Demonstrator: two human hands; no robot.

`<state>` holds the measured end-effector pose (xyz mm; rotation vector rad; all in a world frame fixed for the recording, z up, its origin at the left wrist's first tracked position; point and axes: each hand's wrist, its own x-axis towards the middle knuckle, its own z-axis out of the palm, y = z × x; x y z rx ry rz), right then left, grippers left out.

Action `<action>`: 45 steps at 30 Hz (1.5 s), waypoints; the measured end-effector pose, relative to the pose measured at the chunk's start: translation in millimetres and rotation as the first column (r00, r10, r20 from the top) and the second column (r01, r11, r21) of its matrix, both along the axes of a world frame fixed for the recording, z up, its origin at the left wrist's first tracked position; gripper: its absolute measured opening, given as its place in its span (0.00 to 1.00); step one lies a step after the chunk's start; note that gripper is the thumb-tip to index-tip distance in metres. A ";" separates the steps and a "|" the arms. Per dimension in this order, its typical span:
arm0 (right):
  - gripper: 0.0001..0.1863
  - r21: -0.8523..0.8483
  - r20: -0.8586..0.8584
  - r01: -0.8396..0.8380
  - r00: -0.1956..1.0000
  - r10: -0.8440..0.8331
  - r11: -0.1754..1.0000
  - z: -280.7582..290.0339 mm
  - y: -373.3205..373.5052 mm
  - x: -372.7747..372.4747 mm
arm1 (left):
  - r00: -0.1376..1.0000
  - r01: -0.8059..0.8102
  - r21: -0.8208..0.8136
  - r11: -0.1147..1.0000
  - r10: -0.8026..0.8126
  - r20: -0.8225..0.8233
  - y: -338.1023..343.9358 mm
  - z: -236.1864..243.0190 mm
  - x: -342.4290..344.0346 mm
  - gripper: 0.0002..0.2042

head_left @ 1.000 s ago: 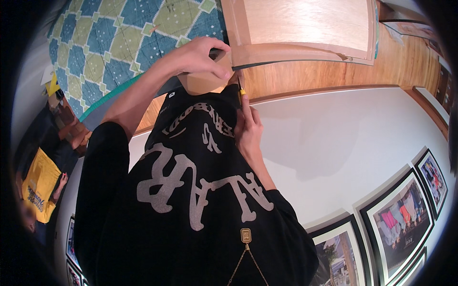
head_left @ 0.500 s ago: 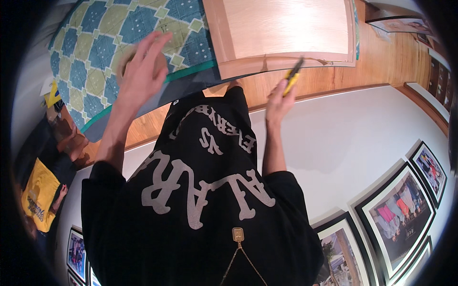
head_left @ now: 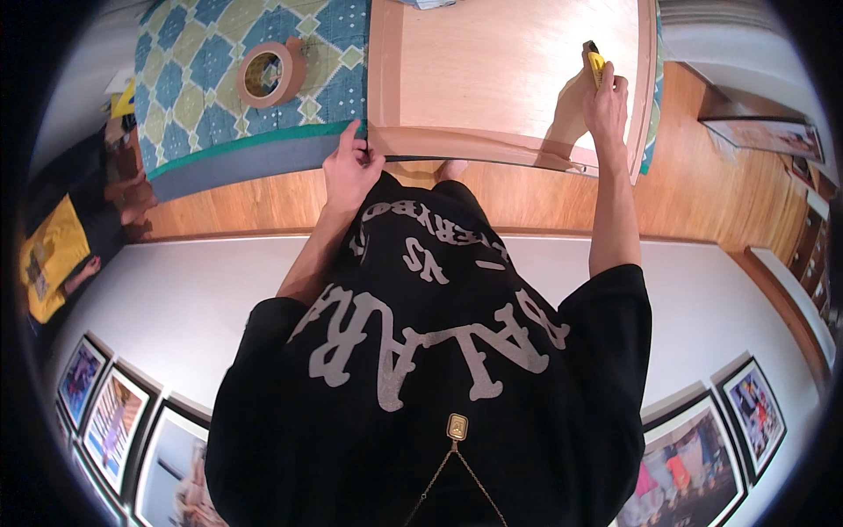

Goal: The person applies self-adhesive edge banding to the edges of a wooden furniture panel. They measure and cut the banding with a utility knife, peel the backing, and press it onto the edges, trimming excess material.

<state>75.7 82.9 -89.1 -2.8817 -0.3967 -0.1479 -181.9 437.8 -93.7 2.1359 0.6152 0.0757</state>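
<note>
My left hand [head_left: 349, 172] is at the near-left corner of a pale wooden board [head_left: 474, 66], its fingers loosely bent and apart at the edge. My right hand [head_left: 608, 110] holds a yellow-and-black cutter [head_left: 596, 67] over the board's right part, casting a shadow. Brown tape [head_left: 457, 138] runs along the board's edges, wrinkled toward the near-right corner. A roll of brown tape [head_left: 290, 88] lies on the blue-and-green patterned quilt [head_left: 198, 83], left of the board.
A person in yellow [head_left: 57, 250] sits or lies at far left. A framed picture [head_left: 760, 136] leans at the right above the wooden floor [head_left: 694, 202]. More framed pictures [head_left: 114, 422] are on the white wall. Some fabric [head_left: 426, 3] shows at the top.
The tape roll was let go on the quilt. My left hand moved down-right to the board's corner. My right hand carried the cutter up and rightward over the board.
</note>
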 end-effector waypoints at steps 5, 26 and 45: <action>0.26 -0.038 0.082 -0.076 0.994 0.079 0.996 -11.4 -6.4 7.2 | 0.999 0.039 0.294 0.955 -0.048 0.022 -1.5 -1.1 16.9 0.25; 0.02 0.444 -0.127 0.234 0.972 -0.198 0.865 13.6 -18.2 -179.9 | 1.000 0.003 0.327 0.945 -0.007 0.011 11.5 -11.2 32.9 0.13; 0.06 0.172 -0.143 0.313 0.946 -0.291 0.934 7.7 46.2 -186.6 | 0.992 0.077 -0.329 0.941 -0.039 0.118 29.9 -32.9 21.4 0.10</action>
